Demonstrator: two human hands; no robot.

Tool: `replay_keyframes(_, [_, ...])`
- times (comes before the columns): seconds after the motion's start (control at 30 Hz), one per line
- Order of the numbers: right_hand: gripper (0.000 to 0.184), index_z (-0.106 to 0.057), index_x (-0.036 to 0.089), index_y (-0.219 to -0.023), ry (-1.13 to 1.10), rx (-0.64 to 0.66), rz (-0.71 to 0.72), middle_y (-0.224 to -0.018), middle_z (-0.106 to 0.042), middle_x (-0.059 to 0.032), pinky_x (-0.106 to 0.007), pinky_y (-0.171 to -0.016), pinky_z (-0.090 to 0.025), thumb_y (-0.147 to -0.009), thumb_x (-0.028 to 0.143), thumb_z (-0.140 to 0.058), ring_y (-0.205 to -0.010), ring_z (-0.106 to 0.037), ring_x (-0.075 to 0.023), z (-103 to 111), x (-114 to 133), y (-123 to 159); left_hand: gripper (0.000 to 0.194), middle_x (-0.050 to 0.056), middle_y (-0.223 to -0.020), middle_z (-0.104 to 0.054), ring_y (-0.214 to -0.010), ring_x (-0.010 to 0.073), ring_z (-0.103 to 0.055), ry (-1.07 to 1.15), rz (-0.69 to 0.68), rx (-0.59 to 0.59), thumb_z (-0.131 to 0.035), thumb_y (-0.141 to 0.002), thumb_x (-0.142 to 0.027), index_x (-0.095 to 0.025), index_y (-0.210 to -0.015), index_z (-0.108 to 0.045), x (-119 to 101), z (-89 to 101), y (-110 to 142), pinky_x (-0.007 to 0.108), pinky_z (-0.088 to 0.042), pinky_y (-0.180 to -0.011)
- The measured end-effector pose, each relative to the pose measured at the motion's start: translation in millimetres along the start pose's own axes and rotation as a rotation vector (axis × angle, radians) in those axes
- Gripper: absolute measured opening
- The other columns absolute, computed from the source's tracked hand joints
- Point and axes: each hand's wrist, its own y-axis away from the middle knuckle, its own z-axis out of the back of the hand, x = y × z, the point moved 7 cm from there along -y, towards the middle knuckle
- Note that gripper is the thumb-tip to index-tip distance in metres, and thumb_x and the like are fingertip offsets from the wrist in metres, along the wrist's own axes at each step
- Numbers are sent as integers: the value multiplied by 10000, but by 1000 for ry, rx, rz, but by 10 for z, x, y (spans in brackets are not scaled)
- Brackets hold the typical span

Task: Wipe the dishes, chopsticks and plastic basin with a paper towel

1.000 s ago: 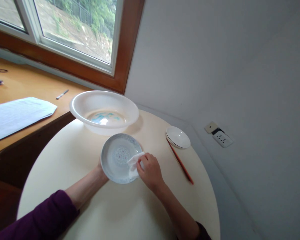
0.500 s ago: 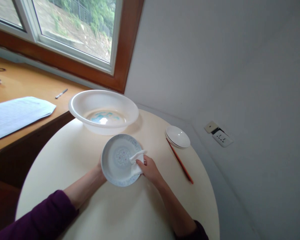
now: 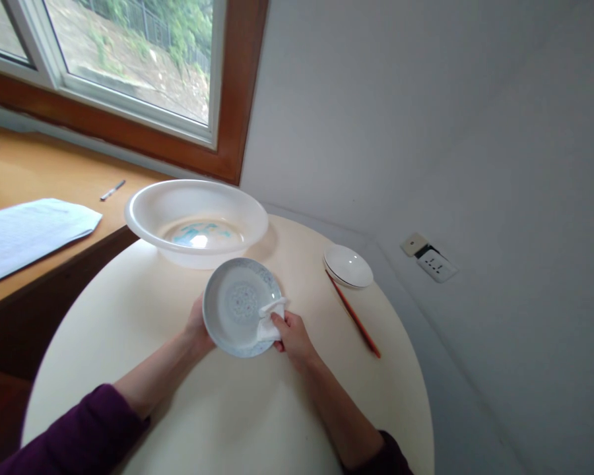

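A round plate [image 3: 228,310] with a pale blue patterned rim and a flower design in its middle is held up over the table, its face tilted toward me. My left hand [image 3: 198,324] supports it from behind at the left edge; its fingers are hidden by the plate. My right hand [image 3: 294,338] is closed on a white tissue [image 3: 270,324], pinching it against the plate's right rim. Part of the tissue lies over the plate's inner face.
A translucent plastic basin [image 3: 198,214] stands behind the plate on the round white table [image 3: 103,310]. White dishes [image 3: 349,266] and reddish chopsticks [image 3: 354,315] lie at the right. A wooden desk [image 3: 54,165] with papers [image 3: 34,231] and a pen [image 3: 113,190] adjoins at left.
The plate has shifted slightly and tilted a bit more, with both hands keeping hold. The tissue stays at its right rim. The whole view has moved a little.
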Motion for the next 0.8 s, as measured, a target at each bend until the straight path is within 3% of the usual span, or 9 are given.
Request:
replay_keyframes(0.13, [371,-440,190,-651,-148,-104,1,-418,-411,90,-168,-289,-176,-618,539,-560,-295,-319,-36,60,0,-39,828,136,-1102,-653,-1104,328,-543,35,68,196,-590,-670,-632,-171,-1326,-384,85,-189,43,453,-427,-914])
replay_keyframes(0.27, [396,-433,196,-689,-246,-178,30,-413,-416,86,-171,-303,-187,-623,569,-549,-310,-349,-48,106,15,-44,1044,75,-1129,-639,-1087,255,-561,-194,-38,275,-809,-543,-381,-314,-1370,-177,179,-294,121,393,-395,-950])
replay_keyframes(0.37, [392,-455,190,-699,-254,-171,40,-398,-428,81,-175,-299,-206,-638,566,-546,-308,-374,-59,85,7,-22,847,85,-1081,-648,-999,237,-597,-372,-146,203,-783,-596,-312,-251,-1287,-297,226,-295,149,370,-410,-919])
replay_keyframes(0.5, [385,-481,176,-681,-195,-108,31,-379,-468,62,-174,-277,-232,-636,552,-550,-290,-404,-72,30,-14,-16,487,87,-957,-661,-938,261,-591,-469,-184,51,-735,-593,-271,-154,-1014,-521,199,-213,135,380,-435,-856])
replay_keyframes(0.63, [365,-466,182,-617,-103,-94,36,-337,-472,48,-175,-252,-242,-662,539,-531,-252,-391,-77,110,13,-65,332,22,-766,-651,-809,214,-574,-483,-158,-41,-635,-499,-132,-153,-829,-601,48,-117,94,311,-460,-738])
replay_keyframes(0.8, [310,-460,191,-632,1,-194,80,-346,-460,71,-171,-249,-280,-711,483,-530,-260,-419,-84,396,76,-135,167,-14,-589,-564,-617,130,-490,-519,-11,-36,-544,-447,-88,-153,-600,-564,-10,-30,39,222,-434,-554])
